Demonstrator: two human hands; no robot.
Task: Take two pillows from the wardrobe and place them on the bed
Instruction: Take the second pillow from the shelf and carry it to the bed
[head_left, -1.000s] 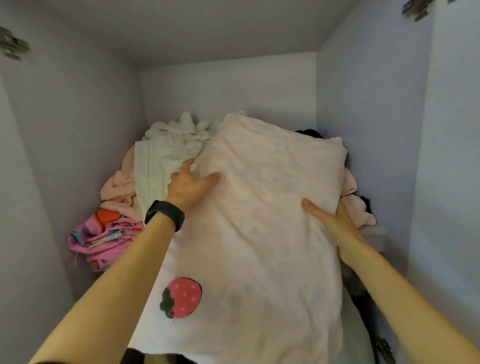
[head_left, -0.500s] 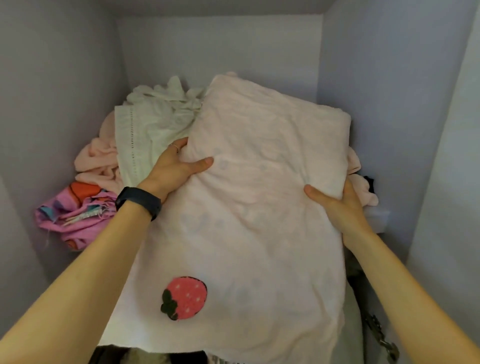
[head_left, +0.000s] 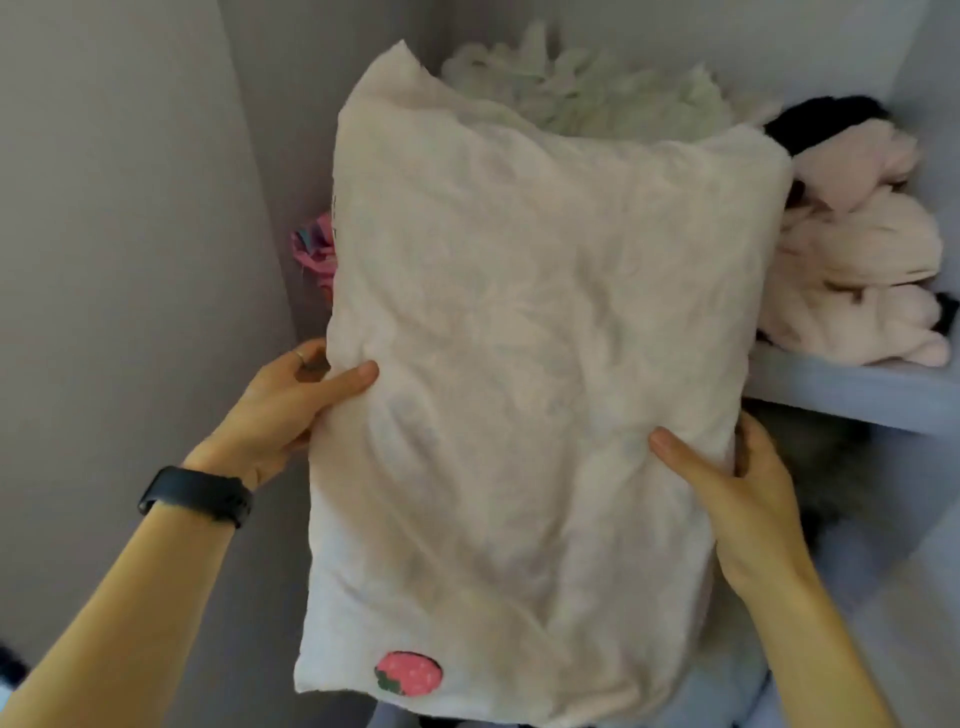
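A pale pink pillow (head_left: 530, 332) with a strawberry patch near its lower edge fills the middle of the head view, held up in front of the wardrobe shelf (head_left: 852, 389). My left hand (head_left: 291, 400) grips its left edge, thumb on the front and fingers behind. My right hand (head_left: 737, 483) grips the right edge the same way. A black band sits on my left wrist. No second pillow shows; the held one hides much of the shelf.
Behind the pillow lie a crumpled cream cloth (head_left: 597, 88), a pile of pale pink fabric (head_left: 862, 270) with a black item (head_left: 826, 119) on top, and a bit of bright pink cloth (head_left: 314, 249). The wardrobe's grey side wall (head_left: 130, 234) stands close on the left.
Both hands have drawn the pillow out and down off the clothes pile, toward me. The pile on the right of the shelf now shows, and the view has dropped lower.
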